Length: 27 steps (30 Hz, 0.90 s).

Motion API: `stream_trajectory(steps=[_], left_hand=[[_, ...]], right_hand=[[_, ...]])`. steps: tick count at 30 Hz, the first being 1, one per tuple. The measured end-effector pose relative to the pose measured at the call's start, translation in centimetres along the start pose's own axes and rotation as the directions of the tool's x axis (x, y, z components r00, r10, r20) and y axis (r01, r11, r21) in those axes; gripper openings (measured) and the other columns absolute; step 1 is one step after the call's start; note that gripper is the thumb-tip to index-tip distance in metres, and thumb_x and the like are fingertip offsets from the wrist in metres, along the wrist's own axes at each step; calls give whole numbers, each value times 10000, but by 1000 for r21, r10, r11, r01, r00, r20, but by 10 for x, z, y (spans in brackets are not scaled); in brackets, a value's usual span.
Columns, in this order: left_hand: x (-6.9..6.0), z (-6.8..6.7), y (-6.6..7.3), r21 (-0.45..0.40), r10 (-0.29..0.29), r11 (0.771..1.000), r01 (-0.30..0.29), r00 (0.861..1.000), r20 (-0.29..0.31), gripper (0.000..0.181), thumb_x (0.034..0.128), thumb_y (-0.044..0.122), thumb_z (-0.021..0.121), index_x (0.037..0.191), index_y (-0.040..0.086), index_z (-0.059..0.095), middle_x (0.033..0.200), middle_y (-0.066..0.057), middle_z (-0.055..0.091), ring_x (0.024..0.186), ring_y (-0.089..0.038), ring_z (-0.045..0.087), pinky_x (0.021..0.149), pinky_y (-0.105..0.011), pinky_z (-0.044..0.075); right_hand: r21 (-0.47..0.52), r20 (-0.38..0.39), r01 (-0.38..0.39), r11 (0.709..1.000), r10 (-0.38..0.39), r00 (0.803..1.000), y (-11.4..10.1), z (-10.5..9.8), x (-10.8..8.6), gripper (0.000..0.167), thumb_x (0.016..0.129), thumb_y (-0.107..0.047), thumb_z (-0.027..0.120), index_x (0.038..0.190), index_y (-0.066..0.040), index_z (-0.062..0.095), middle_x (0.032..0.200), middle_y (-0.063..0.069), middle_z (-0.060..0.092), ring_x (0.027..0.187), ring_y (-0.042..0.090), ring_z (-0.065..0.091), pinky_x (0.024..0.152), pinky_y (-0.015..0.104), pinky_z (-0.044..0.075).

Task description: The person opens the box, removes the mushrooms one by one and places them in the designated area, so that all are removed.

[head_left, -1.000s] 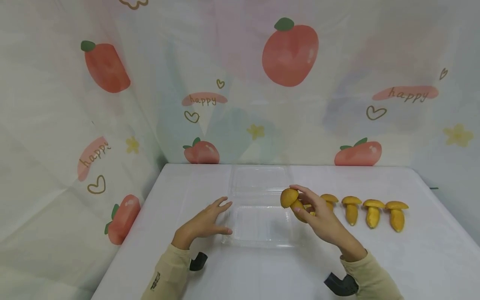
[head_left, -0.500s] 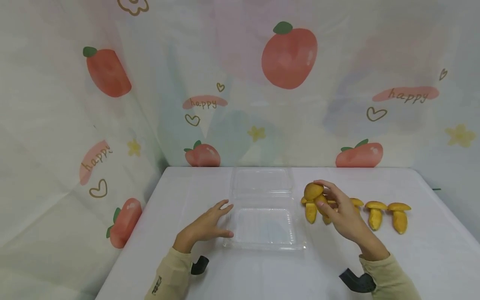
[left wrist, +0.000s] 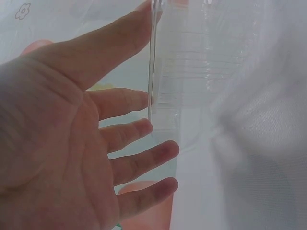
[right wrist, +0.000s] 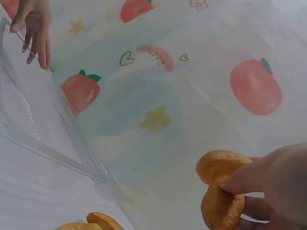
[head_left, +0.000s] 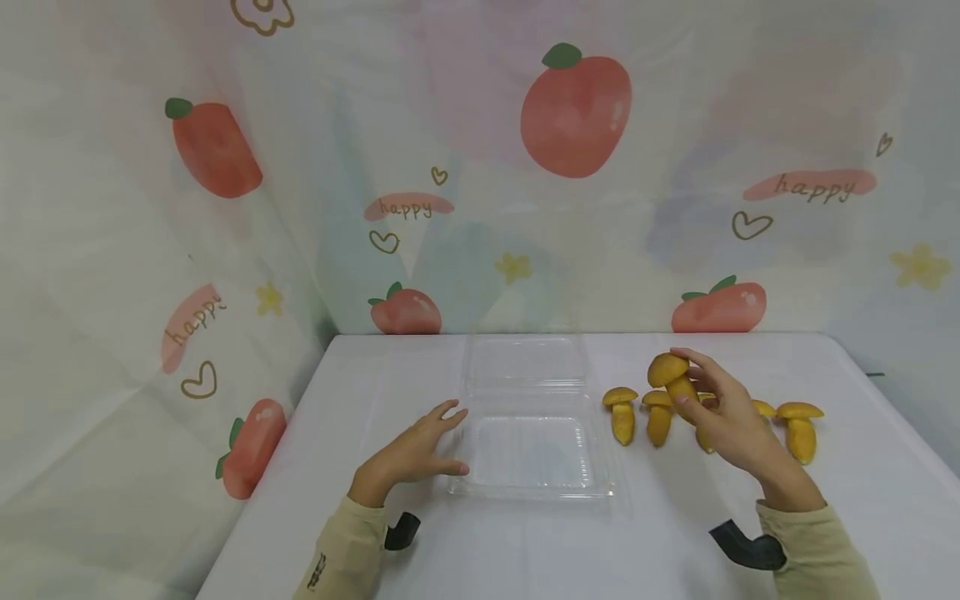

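A yellow-brown mushroom (head_left: pixel 667 371) is held up above the table by my right hand (head_left: pixel 727 421). Thumb and fingers pinch its stem, and the cap points up and left. In the right wrist view the same mushroom (right wrist: pixel 221 191) shows beside the thumb. My left hand (head_left: pixel 411 450) has its fingers spread at the left edge of a clear plastic box (head_left: pixel 532 492). The left wrist view has its fingertips at the rim of the box (left wrist: pixel 151 72). That box lies unfolded, its lid (head_left: pixel 525 358) toward the back wall.
Several similar mushrooms stand in a row right of the box, among them one near the box (head_left: pixel 622 421) and one at the far right (head_left: pixel 801 437). My right hand partly hides the middle ones. A printed cloth wall (head_left: pixel 465 125) rises behind the white table (head_left: pixel 360 367).
My right hand has moved right with the mushroom, away from the box and along the row. Mushrooms at the row's left end have come into sight. My left hand has stayed by the box.
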State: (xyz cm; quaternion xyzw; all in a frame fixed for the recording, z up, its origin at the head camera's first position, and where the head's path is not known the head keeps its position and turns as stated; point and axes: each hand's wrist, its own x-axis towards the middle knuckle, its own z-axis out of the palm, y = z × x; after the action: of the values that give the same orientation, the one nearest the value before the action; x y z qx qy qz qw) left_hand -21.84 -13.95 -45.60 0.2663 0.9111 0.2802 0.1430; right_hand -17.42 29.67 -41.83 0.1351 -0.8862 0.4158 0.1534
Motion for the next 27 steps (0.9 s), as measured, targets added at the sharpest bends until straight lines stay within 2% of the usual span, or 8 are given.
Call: stream_trajectory(steps=[2,3,7,8,13,16,20,27], left_hand=[[-1,1,0,-5,-3,1000,3,1000,1,877,862,327,812,1568,62,365,1670,-180,237,1499,-441,322,1165,-623,354],[-2,2,0,-3,-4,1000,4,1000,3,877,863,329,812,1569,64,364,1670,-178,237,1500,-438,321,1167,-620,354],[-3,3,-3,1,-9,1000,9,1000,12,883,863,337,812,1572,68,359,1673,-176,231,1509,-424,312,1172,-612,350],[-2,3,-3,7,-8,1000,8,1000,13,887,862,346,812,1573,70,358,1673,-175,231,1510,-419,312,1175,-607,350],[0,4,-5,-5,-16,1000,16,1000,4,887,856,342,818,1574,87,363,1678,-157,228,1518,-405,303,1185,-600,340],[0,5,-7,-13,-30,999,31,999,13,887,857,339,818,1575,91,361,1681,-151,222,1521,-404,297,1186,-600,337],[-2,6,-6,-2,-21,1000,21,1000,18,888,861,354,812,1574,81,359,1676,-166,227,1509,-422,312,1175,-608,347],[0,2,-3,5,-1,1000,1,1000,-4,880,864,342,810,1570,66,363,1671,-173,238,1507,-423,318,1176,-610,346]], right_hand=[[-1,-8,-11,1000,11,1000,2,-3,-3,569,993,-16,605,1518,-33,388,1315,207,562,1120,-132,441,817,14,392],[-6,-10,-19,1000,19,1000,3,-5,-4,578,993,-14,604,1526,-37,381,1317,203,561,1084,-192,404,820,7,389],[16,1,-50,999,50,999,5,-11,-7,622,999,5,579,1563,-47,323,1343,271,541,1044,-192,421,801,-8,415],[26,0,-58,998,58,998,6,-12,-7,632,1000,10,573,1570,-46,307,1362,327,516,1038,-193,422,790,-6,427],[51,-32,-90,995,92,995,9,-19,-9,667,1015,1,553,1606,-125,268,1374,374,472,1015,-181,451,771,-3,457],[57,-37,-106,993,108,993,14,-21,-12,682,1019,-7,547,1615,-166,257,1377,359,452,1020,-174,456,776,2,463],[40,-48,-121,992,122,991,25,-25,-17,676,1023,-23,543,1617,-171,254,1376,355,449,1011,-179,454,760,6,466],[-17,-67,-180,983,179,982,43,-38,-20,689,1032,-53,529,1630,-189,214,1403,437,422,970,-233,375,718,-19,432]])
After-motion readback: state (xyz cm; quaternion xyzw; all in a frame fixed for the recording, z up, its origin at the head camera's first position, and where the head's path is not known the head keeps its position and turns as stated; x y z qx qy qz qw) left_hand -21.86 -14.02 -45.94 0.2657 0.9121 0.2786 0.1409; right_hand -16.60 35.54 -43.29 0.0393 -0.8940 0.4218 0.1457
